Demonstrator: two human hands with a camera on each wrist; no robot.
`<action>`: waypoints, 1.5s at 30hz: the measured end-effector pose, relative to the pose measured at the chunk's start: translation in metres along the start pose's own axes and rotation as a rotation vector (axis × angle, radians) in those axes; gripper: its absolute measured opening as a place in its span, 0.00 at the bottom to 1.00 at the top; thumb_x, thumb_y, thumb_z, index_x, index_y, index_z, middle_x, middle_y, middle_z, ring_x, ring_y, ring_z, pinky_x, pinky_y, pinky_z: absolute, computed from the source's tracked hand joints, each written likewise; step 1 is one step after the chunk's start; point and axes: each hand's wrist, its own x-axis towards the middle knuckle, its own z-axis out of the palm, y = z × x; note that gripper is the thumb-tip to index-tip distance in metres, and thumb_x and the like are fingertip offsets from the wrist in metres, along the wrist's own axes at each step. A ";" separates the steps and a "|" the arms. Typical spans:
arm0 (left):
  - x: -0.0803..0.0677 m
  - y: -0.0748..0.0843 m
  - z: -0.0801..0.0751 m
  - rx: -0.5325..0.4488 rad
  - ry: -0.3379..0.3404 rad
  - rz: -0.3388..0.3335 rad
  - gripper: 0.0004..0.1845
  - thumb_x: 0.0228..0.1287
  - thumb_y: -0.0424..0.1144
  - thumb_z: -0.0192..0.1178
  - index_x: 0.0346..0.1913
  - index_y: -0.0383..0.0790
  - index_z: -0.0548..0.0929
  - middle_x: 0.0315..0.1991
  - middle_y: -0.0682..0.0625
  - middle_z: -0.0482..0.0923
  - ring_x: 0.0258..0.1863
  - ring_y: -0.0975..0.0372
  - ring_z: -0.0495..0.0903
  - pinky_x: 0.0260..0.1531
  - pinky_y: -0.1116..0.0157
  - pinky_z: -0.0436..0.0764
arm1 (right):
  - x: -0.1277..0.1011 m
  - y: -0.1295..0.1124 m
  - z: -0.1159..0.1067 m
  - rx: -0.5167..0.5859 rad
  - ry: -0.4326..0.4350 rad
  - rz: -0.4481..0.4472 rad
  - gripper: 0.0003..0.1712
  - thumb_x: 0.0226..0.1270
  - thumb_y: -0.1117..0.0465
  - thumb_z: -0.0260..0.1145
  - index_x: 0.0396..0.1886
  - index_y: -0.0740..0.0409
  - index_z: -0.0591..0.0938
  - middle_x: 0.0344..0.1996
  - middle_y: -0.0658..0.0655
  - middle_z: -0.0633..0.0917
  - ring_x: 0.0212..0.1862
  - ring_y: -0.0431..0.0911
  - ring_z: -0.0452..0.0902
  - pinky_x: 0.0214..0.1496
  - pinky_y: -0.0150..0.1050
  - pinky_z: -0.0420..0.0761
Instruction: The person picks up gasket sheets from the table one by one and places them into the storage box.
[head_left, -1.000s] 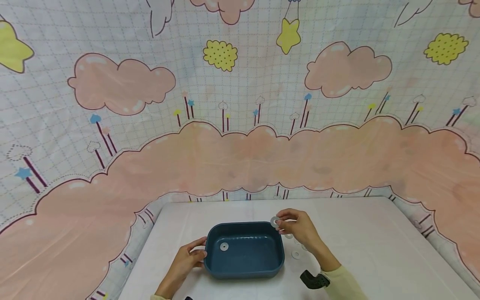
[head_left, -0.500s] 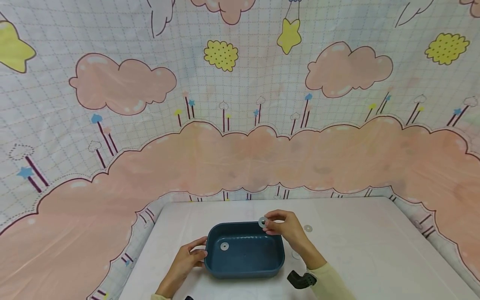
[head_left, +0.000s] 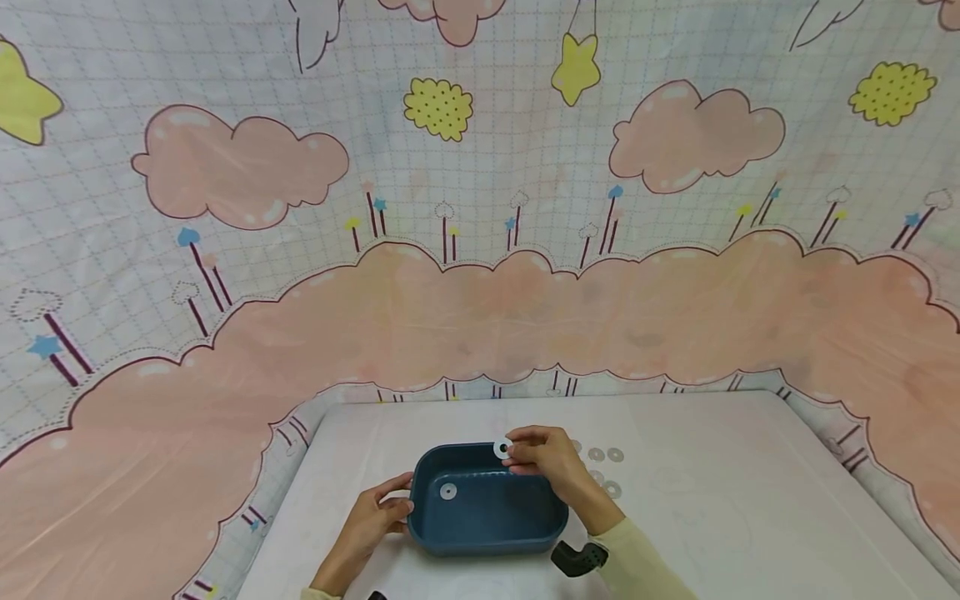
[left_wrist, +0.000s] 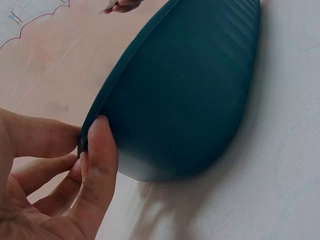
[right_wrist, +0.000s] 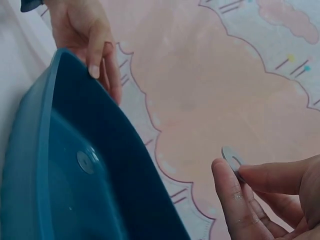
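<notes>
A dark blue rectangular tub (head_left: 487,533) (left_wrist: 190,95) (right_wrist: 45,170) stands on the white table (head_left: 720,517). One flat metal washer (head_left: 448,492) (right_wrist: 86,161) lies on its floor at the left. My left hand (head_left: 375,518) (left_wrist: 85,155) grips the tub's left rim, thumb over the edge. My right hand (head_left: 543,458) (right_wrist: 250,195) pinches a second washer (head_left: 502,449) (right_wrist: 231,160) between thumb and fingers, held above the tub's far rim.
Several loose washers (head_left: 603,467) lie on the table just right of the tub. A cloud-patterned cloth (head_left: 480,250) hangs behind and drapes round the table. A black wrist camera (head_left: 576,558) shows on my right forearm.
My right hand has carried the pinched washer leftward, from beyond the tub's right corner to above its far rim. The left hand and tub have stayed put.
</notes>
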 end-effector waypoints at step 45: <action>0.000 0.001 0.002 0.011 0.026 -0.016 0.29 0.62 0.27 0.60 0.67 0.30 0.71 0.57 0.36 0.75 0.38 0.60 0.81 0.31 0.63 0.84 | 0.037 0.055 0.056 -0.048 0.046 0.295 0.12 0.56 0.78 0.64 0.41 0.73 0.84 0.29 0.64 0.88 0.24 0.44 0.86 0.29 0.36 0.86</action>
